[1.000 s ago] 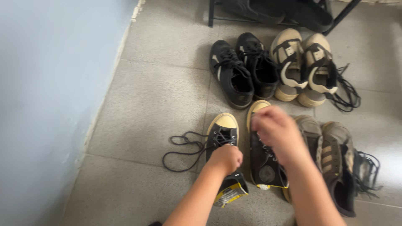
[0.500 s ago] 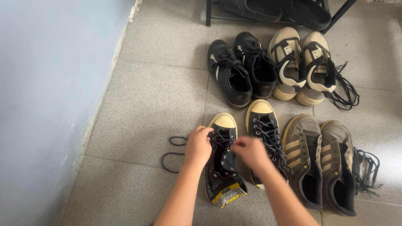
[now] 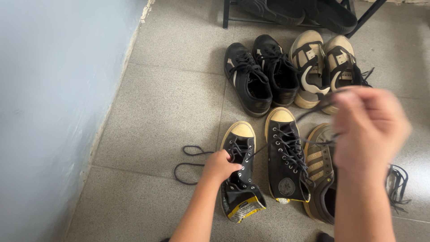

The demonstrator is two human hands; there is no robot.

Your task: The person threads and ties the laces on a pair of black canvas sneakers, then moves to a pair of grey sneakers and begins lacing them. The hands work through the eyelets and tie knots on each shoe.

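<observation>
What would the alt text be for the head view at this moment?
A person's left hand grips the side of a black high-top sneaker on a grey tiled floor, while the raised right hand pulls its dark lace taut. Five more shoes sit beside and behind it, near a blue wall.

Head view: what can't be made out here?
- Right hand: motion-blurred; its grip on the lace is unclear.
- Brown striped shoes: the right hand and arm cover most of the pair.
- Left hand: fingers curl against the left high-top, so what they pinch is hidden.
- Shoes on the rack: cut off by the top edge.
</observation>
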